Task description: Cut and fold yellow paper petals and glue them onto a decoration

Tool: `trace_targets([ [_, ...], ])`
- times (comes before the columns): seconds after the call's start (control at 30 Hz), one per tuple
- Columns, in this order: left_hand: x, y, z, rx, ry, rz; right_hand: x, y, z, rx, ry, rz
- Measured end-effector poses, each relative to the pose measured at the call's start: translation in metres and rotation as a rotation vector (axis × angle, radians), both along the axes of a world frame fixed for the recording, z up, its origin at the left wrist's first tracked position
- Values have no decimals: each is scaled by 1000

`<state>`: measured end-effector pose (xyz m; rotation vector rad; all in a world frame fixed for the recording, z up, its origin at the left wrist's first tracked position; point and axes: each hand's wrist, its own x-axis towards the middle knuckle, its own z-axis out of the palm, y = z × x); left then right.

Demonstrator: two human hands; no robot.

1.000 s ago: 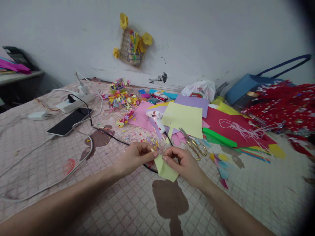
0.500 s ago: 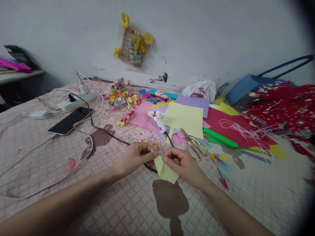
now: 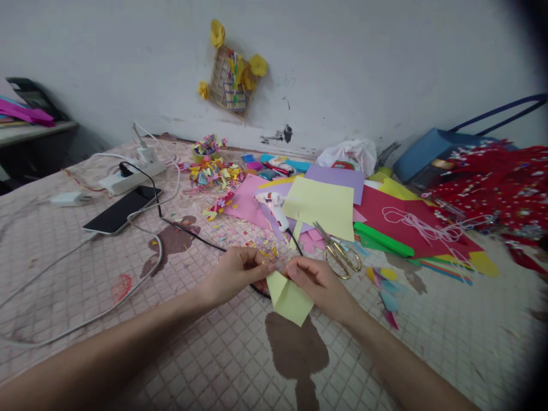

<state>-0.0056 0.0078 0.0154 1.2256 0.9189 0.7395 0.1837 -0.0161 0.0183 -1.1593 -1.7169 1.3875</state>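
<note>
A small piece of pale yellow paper (image 3: 291, 302), with a crease across it, hangs between my two hands above the table. My left hand (image 3: 240, 271) pinches its upper left corner between thumb and fingers. At the upper right edge, my right hand (image 3: 314, 279) grips the same paper, its thumb lying along the near side. Just beyond my hands lies a white glue gun (image 3: 277, 212) on coloured sheets. Gold-handled scissors (image 3: 340, 256) rest to the right of it. A larger pale yellow sheet (image 3: 321, 205) lies behind the scissors.
A black cord (image 3: 192, 234) runs from a power strip (image 3: 132, 178) past my left hand. A phone (image 3: 124, 210) and a white cable (image 3: 160, 251) lie at left. Paper scraps (image 3: 217, 174) are heaped at the back. At right are a green cutter (image 3: 383, 240) and white string (image 3: 428, 225).
The lower part of the paper has swung slightly down and towards me. My right thumb has shifted a little at the paper's edge; my left hand is almost still.
</note>
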Motion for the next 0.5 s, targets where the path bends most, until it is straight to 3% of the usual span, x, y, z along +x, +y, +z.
trace_targets([
  [0.5, -1, 0, 1, -36, -26, -27, -4, -2, 3, 103, -97, -10],
])
